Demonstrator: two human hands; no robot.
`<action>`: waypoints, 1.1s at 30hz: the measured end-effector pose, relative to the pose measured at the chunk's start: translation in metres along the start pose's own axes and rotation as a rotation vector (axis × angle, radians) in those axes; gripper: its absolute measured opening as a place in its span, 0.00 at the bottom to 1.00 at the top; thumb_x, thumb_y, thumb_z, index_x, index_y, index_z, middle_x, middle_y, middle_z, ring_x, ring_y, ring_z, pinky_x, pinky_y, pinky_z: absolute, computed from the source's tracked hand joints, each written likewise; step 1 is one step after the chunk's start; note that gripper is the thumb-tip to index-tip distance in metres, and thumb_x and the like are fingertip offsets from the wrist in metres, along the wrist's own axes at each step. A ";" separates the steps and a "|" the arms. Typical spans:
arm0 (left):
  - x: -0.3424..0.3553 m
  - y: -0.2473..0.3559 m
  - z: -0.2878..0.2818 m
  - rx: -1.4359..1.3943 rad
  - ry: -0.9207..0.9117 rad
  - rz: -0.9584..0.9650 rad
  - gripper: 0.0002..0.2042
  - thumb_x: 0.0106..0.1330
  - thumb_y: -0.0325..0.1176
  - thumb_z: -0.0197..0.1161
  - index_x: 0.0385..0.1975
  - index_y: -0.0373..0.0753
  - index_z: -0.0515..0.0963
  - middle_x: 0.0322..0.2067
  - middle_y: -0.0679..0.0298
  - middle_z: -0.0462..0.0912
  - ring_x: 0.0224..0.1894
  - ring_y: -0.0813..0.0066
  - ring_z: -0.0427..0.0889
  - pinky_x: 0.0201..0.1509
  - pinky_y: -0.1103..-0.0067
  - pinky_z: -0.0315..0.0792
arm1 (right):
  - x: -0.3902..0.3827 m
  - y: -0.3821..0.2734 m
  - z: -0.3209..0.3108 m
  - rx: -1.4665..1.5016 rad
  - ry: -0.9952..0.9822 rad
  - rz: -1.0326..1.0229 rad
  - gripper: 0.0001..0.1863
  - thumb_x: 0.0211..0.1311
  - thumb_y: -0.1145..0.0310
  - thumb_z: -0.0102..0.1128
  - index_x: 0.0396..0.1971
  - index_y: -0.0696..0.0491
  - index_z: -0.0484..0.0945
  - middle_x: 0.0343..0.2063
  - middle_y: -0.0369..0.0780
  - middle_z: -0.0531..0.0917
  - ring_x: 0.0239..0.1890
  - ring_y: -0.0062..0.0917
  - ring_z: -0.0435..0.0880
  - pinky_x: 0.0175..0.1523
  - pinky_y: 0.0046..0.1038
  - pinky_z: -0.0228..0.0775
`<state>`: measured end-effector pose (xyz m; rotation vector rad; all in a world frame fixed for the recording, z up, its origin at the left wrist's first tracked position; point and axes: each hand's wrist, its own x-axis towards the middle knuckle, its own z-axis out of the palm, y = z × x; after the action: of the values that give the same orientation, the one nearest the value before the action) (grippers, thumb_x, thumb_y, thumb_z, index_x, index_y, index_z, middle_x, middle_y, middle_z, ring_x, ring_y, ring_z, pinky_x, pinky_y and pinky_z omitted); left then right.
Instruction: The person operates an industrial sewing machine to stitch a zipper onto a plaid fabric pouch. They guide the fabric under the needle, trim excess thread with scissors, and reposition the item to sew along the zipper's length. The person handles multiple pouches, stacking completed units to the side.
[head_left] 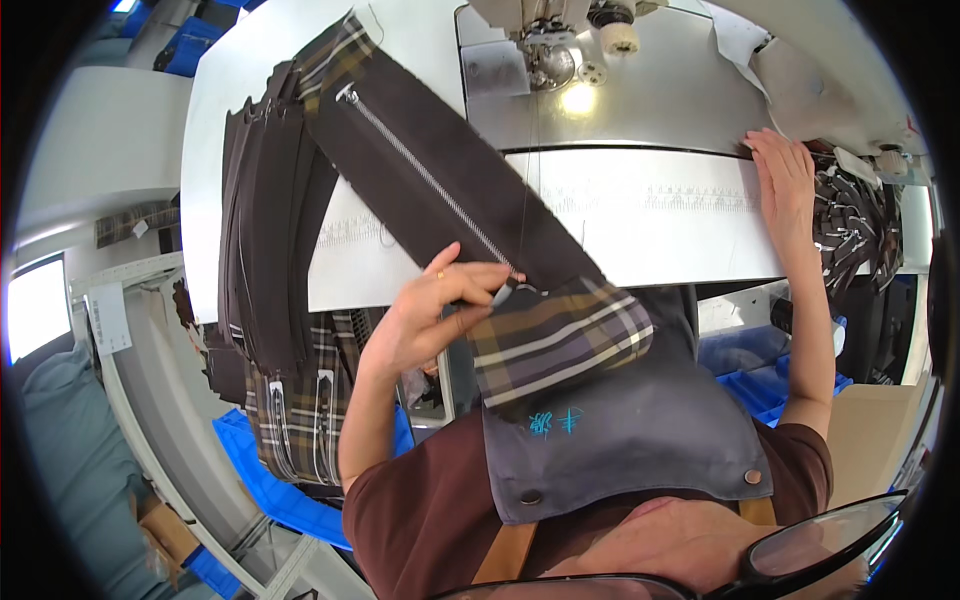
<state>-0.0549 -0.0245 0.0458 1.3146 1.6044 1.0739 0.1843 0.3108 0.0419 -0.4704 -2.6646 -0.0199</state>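
A long dark brown fabric panel (440, 150) with a silver zipper (425, 175) sewn along it lies slantwise across the white table. Plaid cloth forms both its ends, and the near plaid end (560, 345) hangs over the front edge against my apron. My left hand (425, 310) pinches the panel at the zipper's lower end, thumb and fingertips together. Stretched out at the right, my right hand (785, 190) lies by the edge of the sewing machine's metal plate (640, 110), fingers extended and holding nothing. Above the panel is the sewing machine's needle area (550, 60), with threads hanging down.
At the left, a stack of similar dark panels (270, 220) drapes over the table edge above a blue bin (270, 480). A heap of dark zipper pieces (855, 225) sits right of my right hand. More blue bins (750, 395) stand below the table.
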 end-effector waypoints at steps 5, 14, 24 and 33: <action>0.003 -0.005 0.012 -0.043 0.124 0.029 0.06 0.60 0.23 0.58 0.35 0.40 0.76 0.44 0.60 0.81 0.54 0.67 0.76 0.68 0.56 0.42 | 0.023 -0.066 -0.008 0.514 -0.127 -0.093 0.09 0.57 0.73 0.58 0.39 0.54 0.75 0.29 0.40 0.81 0.29 0.32 0.81 0.34 0.27 0.73; 0.005 -0.005 0.015 -0.062 0.182 0.044 0.04 0.62 0.26 0.57 0.34 0.41 0.76 0.43 0.63 0.82 0.52 0.69 0.77 0.69 0.58 0.41 | 0.051 -0.133 0.025 0.324 -0.168 -0.519 0.12 0.55 0.63 0.60 0.31 0.52 0.68 0.21 0.37 0.73 0.21 0.29 0.78 0.25 0.31 0.69; 0.005 -0.004 0.012 -0.093 0.161 0.048 0.02 0.63 0.27 0.54 0.32 0.40 0.73 0.39 0.57 0.84 0.52 0.63 0.78 0.68 0.57 0.42 | 0.057 -0.107 0.052 0.225 -0.196 -0.288 0.10 0.56 0.64 0.61 0.33 0.52 0.72 0.25 0.37 0.79 0.25 0.32 0.81 0.27 0.33 0.71; -0.007 0.000 0.016 -0.542 0.990 0.007 0.14 0.69 0.33 0.49 0.49 0.31 0.69 0.56 0.52 0.70 0.61 0.64 0.66 0.66 0.70 0.53 | 0.065 -0.111 0.018 0.262 -0.119 -0.363 0.22 0.48 0.63 0.65 0.46 0.49 0.74 0.55 0.40 0.72 0.53 0.38 0.72 0.53 0.40 0.65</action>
<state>-0.0389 -0.0298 0.0404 0.3996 1.7297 2.1751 0.0855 0.2283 0.0593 0.1000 -2.7777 0.2527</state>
